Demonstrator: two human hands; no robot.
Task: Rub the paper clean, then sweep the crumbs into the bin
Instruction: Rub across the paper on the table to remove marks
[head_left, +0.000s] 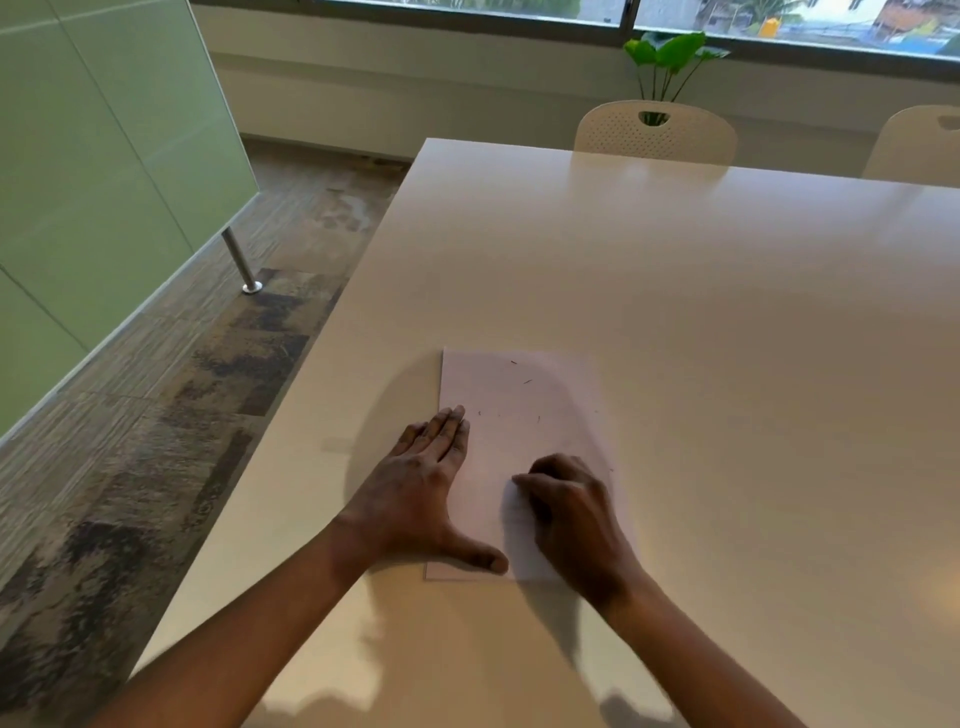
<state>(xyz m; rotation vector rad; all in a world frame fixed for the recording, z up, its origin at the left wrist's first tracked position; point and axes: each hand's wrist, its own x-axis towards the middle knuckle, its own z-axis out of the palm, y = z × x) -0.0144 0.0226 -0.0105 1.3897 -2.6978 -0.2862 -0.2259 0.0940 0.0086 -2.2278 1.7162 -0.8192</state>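
Observation:
A white sheet of paper lies flat on the pale table, near its left edge. Small dark crumbs are scattered over the sheet's far half. My left hand lies flat, fingers together, pressing on the paper's left edge with the thumb spread across its near corner. My right hand rests on the near right part of the sheet with fingers curled under; whatever it may hold is hidden. No bin is in view.
Two cream chairs stand at the table's far side, with a green plant behind them under the window. A frosted glass partition and patterned floor lie left of the table.

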